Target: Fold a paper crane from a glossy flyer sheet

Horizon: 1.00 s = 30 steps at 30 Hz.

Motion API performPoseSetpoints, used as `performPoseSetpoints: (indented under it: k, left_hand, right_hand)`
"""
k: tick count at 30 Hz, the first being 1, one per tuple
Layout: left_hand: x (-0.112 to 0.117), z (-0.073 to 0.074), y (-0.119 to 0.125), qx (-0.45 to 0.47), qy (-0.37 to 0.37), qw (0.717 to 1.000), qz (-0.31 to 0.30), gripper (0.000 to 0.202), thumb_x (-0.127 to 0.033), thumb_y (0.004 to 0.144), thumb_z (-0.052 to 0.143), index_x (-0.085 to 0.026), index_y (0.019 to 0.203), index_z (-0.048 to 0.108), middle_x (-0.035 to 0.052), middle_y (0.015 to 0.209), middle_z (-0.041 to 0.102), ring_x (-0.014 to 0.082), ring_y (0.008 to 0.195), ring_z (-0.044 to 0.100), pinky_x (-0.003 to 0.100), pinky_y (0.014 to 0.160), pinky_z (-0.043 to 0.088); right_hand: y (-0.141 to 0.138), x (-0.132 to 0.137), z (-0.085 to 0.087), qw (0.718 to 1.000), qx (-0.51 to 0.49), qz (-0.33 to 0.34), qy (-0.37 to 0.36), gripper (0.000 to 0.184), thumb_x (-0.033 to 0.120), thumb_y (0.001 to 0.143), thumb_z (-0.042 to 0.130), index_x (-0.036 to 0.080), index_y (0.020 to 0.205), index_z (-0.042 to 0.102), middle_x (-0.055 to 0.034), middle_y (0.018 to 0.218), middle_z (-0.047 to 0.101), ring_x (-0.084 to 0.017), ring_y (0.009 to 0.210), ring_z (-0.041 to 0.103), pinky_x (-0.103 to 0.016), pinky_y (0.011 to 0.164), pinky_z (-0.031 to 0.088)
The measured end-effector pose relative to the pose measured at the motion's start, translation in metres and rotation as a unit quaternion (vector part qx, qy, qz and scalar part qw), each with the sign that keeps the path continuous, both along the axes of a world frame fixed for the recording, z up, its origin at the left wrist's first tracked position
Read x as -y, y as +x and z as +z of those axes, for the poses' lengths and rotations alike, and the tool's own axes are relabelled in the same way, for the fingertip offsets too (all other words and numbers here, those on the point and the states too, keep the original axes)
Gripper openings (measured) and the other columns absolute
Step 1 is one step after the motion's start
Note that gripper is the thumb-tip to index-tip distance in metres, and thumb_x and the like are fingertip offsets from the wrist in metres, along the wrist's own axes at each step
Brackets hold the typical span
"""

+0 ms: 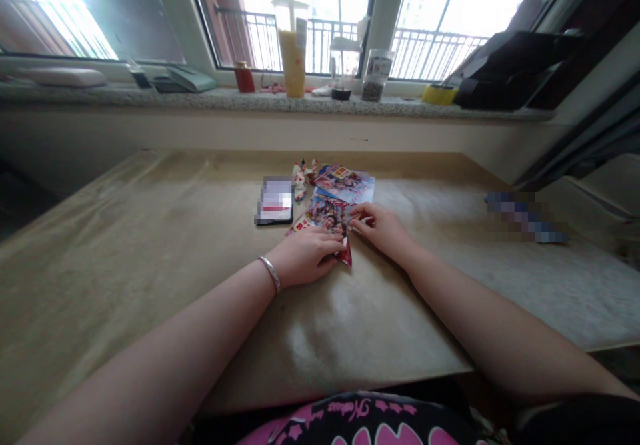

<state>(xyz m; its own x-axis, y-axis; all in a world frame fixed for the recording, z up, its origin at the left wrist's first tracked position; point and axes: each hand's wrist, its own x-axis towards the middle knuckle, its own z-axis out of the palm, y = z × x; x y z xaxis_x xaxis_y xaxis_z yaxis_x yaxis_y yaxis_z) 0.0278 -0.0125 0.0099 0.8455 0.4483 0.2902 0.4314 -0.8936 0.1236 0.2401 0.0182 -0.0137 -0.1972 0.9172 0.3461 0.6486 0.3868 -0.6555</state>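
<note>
A glossy, colourful printed sheet [327, 208] with pictured people lies in front of me, its near end creased into a red point. My left hand [310, 251], with a silver bangle at the wrist, lies across the near end, fingers closed over it and thumb below. At the right edge, my right hand [377, 225] pinches the same sheet between thumb and fingers. Parts of the sheet are hidden beneath both hands. Just behind lies another printed sheet [357, 185], blue with a red-and-yellow patch. Crumpled printed scraps [303, 175] sit beside it.
A phone [275, 199] with a lit, blurred screen lies left of the sheets. A blurred bluish object [525, 218] rests far right on the table [150, 251]. The windowsill [210, 98] holds a tall yellow drink cup [293, 61], a red jar [244, 78] and a dark bag [510, 71].
</note>
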Motion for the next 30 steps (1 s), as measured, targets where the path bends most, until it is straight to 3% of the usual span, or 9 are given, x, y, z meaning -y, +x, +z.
performPoseSetpoints:
  k: [8, 11, 14, 16, 20, 24, 30]
  left_hand:
    - [-0.001, -0.0018, 0.0002, 0.005, -0.002, 1.0, 0.005, 0.03, -0.019, 0.084, 0.05, -0.016, 0.111, 0.064, 0.0059, 0.117, 0.064, 0.0211, 0.107, 0.058, 0.036, 0.098, 0.045]
    - [-0.0014, -0.002, 0.0002, 0.004, -0.001, 1.0, 0.001, 0.03, -0.018, 0.084, 0.05, -0.017, 0.111, 0.064, 0.0057, 0.117, 0.064, 0.021, 0.107, 0.058, 0.036, 0.098, 0.045]
    - [-0.0009, -0.001, 0.0005, 0.005, 0.005, 1.0, 0.0, 0.03, -0.018, 0.084, 0.05, -0.017, 0.111, 0.064, 0.0062, 0.116, 0.065, 0.021, 0.106, 0.058, 0.036, 0.097, 0.045]
    - [-0.0003, -0.0002, 0.0009, 0.002, 0.006, 1.0, 0.001, 0.03, -0.018, 0.084, 0.05, -0.016, 0.111, 0.064, 0.0067, 0.116, 0.065, 0.0211, 0.106, 0.058, 0.036, 0.097, 0.046]
    - [0.0003, 0.0, 0.0015, -0.006, 0.009, 1.0, 0.003, 0.03, -0.018, 0.085, 0.049, -0.015, 0.111, 0.064, 0.0074, 0.116, 0.065, 0.0215, 0.105, 0.058, 0.035, 0.097, 0.046]
    - [-0.0002, -0.0014, 0.0012, -0.009, 0.005, 1.0, 0.002, 0.031, -0.019, 0.085, 0.049, -0.014, 0.113, 0.063, 0.0076, 0.116, 0.064, 0.0221, 0.107, 0.057, 0.036, 0.098, 0.045]
    - [-0.0009, -0.0019, 0.0006, 0.004, -0.006, 1.0, 0.001, 0.032, -0.018, 0.085, 0.049, -0.016, 0.114, 0.062, 0.0078, 0.118, 0.064, 0.022, 0.11, 0.056, 0.038, 0.099, 0.044]
  right_hand:
    - [0.0015, -0.0059, -0.0023, 1.0, -0.017, -0.005, 0.015, 0.009, 0.03, 0.078, 0.064, 0.021, 0.078, 0.064, 0.0, 0.078, 0.068, -0.013, 0.066, 0.061, -0.026, 0.063, 0.049]
    - [0.0, -0.0044, -0.001, 0.999, -0.025, -0.009, 0.025, 0.013, 0.027, 0.082, 0.057, 0.023, 0.09, 0.067, -0.0004, 0.083, 0.069, -0.013, 0.067, 0.062, -0.027, 0.065, 0.05]
    - [-0.0021, -0.0037, 0.0, 0.998, -0.054, -0.031, 0.023, 0.033, 0.026, 0.08, 0.059, 0.025, 0.113, 0.06, 0.0008, 0.077, 0.068, -0.013, 0.064, 0.062, -0.027, 0.064, 0.05]
    - [-0.0034, -0.0044, -0.0002, 0.995, -0.091, -0.036, 0.005, 0.038, 0.027, 0.077, 0.061, 0.023, 0.114, 0.058, 0.0016, 0.071, 0.067, -0.013, 0.063, 0.062, -0.027, 0.063, 0.05]
    - [-0.0047, -0.0067, -0.0029, 0.986, -0.155, -0.032, -0.056, 0.024, 0.034, 0.073, 0.062, 0.018, 0.091, 0.061, -0.0011, 0.071, 0.068, -0.013, 0.06, 0.06, -0.025, 0.058, 0.046]
    - [-0.0059, -0.0068, -0.0039, 0.989, -0.127, -0.043, -0.066, 0.021, 0.037, 0.071, 0.062, 0.018, 0.066, 0.054, 0.0002, 0.06, 0.062, -0.012, 0.054, 0.055, -0.023, 0.051, 0.038]
    - [-0.0059, -0.0069, -0.0037, 0.998, -0.031, -0.053, -0.033, 0.023, 0.036, 0.075, 0.059, 0.019, 0.061, 0.051, 0.0019, 0.057, 0.057, -0.011, 0.052, 0.05, -0.023, 0.05, 0.035]
